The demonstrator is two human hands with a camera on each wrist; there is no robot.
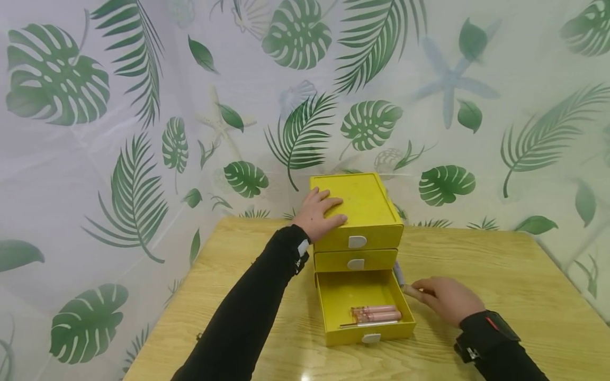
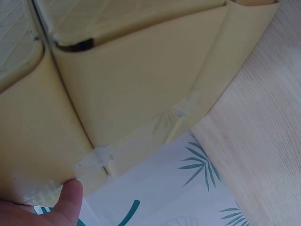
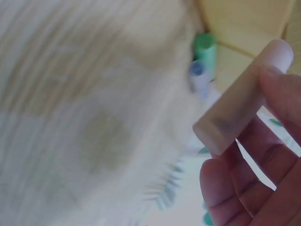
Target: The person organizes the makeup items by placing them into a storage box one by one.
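Observation:
A yellow drawer box (image 1: 355,201) stands on the table, its bottom drawer (image 1: 345,288) pulled out and the upper two closed. My left hand (image 1: 318,214) rests on the box's top left edge, fingers spread; its thumb shows beside the box in the left wrist view. Inside the open drawer lie pink tubes (image 1: 378,316) and a thin stick (image 1: 350,325). Just right of that drawer, my right hand (image 1: 450,299) pinches a smooth beige cylindrical tube (image 3: 244,96) between thumb and fingers.
A purple item (image 1: 398,273) lies against the box's right side. The right wrist view has a green-capped container (image 3: 205,52) and a blue-capped one (image 3: 198,75) beside the box. Leaf-printed sheeting (image 1: 267,132) hangs behind the wooden table (image 1: 481,259).

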